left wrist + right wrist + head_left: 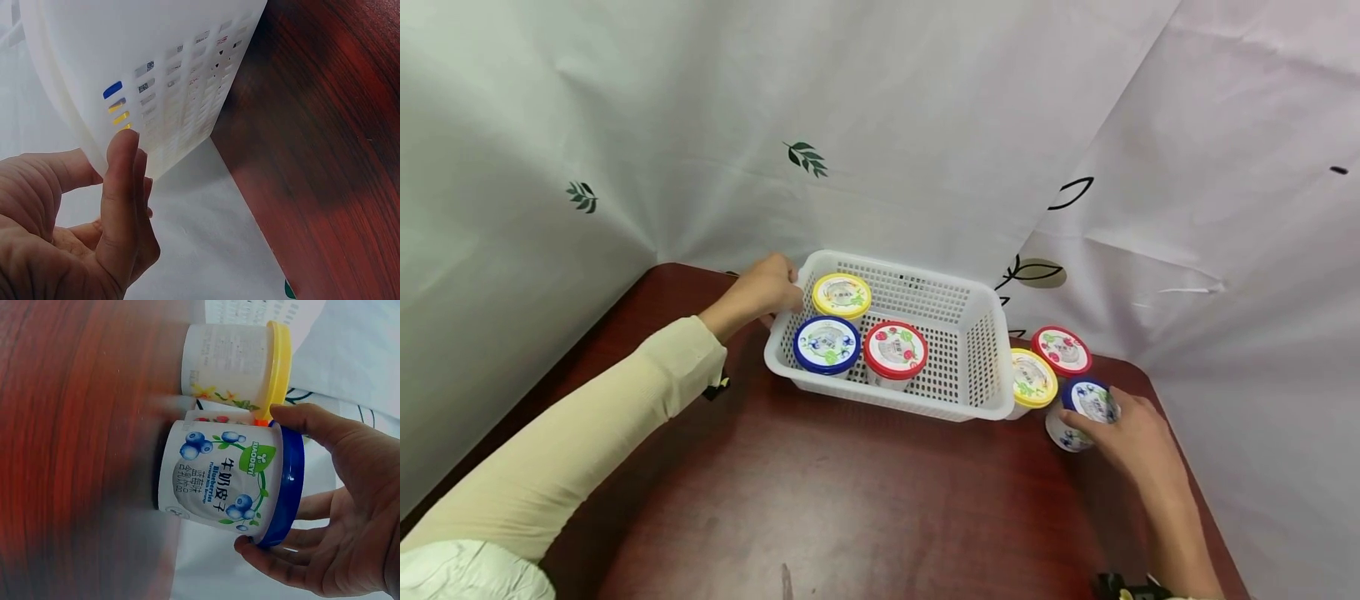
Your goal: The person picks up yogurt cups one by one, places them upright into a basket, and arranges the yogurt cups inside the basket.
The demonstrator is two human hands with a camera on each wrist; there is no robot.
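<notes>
My left hand grips the left end of a white perforated plastic basket. In the left wrist view its fingers lie along the outer wall, with the thumb at the rim. Over on the right, my right hand holds a blueberry milk cup around its blue lid, thumb on one side and fingertips on the other. That cup stands upright, close over the table. Inside the basket's left half sit a yellow-lidded cup, a blue-lidded cup and a red-lidded cup.
Between basket and right hand stands another yellow-lidded cup, right by the basket's right end. Behind it is another red-lidded cup. The dark red wooden table meets a pale cloth backdrop at the back and sides.
</notes>
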